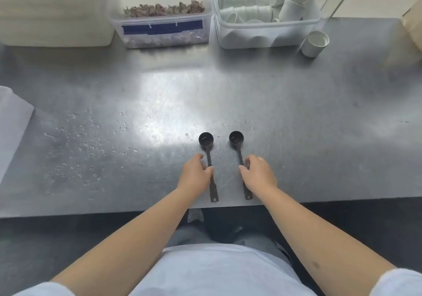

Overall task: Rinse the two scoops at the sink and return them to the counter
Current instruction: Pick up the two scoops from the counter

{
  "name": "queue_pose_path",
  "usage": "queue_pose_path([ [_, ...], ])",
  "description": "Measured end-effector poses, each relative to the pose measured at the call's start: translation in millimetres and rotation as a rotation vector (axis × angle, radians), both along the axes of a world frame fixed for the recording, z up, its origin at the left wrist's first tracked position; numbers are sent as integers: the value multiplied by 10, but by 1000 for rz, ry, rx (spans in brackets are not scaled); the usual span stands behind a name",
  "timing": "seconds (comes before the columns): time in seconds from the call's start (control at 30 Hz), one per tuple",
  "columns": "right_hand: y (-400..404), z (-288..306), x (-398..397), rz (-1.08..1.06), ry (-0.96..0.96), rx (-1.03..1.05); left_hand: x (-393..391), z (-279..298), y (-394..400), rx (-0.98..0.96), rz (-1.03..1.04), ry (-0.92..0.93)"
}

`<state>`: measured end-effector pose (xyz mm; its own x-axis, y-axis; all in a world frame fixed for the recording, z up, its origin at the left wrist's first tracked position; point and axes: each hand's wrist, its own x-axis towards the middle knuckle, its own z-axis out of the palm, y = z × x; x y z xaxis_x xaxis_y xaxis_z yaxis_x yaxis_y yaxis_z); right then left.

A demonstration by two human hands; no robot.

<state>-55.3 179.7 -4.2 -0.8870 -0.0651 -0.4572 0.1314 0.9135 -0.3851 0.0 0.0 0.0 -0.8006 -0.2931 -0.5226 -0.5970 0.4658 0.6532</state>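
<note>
Two black long-handled scoops lie side by side on the steel counter [296, 117], bowls pointing away from me. My left hand [196, 174] rests on the handle of the left scoop [206, 139], fingers curled around it. My right hand [258, 172] rests on the handle of the right scoop [236, 138] in the same way. Both handle ends stick out toward the counter's front edge. No sink is in view.
Water droplets [86, 140] spot the counter to the left. At the back stand a box of dried flowers [159, 28], a clear bin of white cups [269, 33], a cream container [57, 21] and a loose white cup [314, 44]. A white cloth [11, 122] lies far left.
</note>
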Motion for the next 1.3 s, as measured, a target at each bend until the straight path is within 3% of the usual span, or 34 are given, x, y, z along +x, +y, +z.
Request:
queue_pose_path([
  [0.2, -2, -23, -140, -163, -105, -59, -139, -99, 2, 26, 96, -51],
  [0.53, 50, -53, -296, -110, -155, -67, -260, -120, 56, -86, 116, -114],
  [0.83, 111, -30, -503, -24, -295, -104, -336, -82, -130, 209, 237, -227],
  [1.3, 189, 97, -630, 5, -503, -353, -233, 74, -27, 388, 224, -167],
])
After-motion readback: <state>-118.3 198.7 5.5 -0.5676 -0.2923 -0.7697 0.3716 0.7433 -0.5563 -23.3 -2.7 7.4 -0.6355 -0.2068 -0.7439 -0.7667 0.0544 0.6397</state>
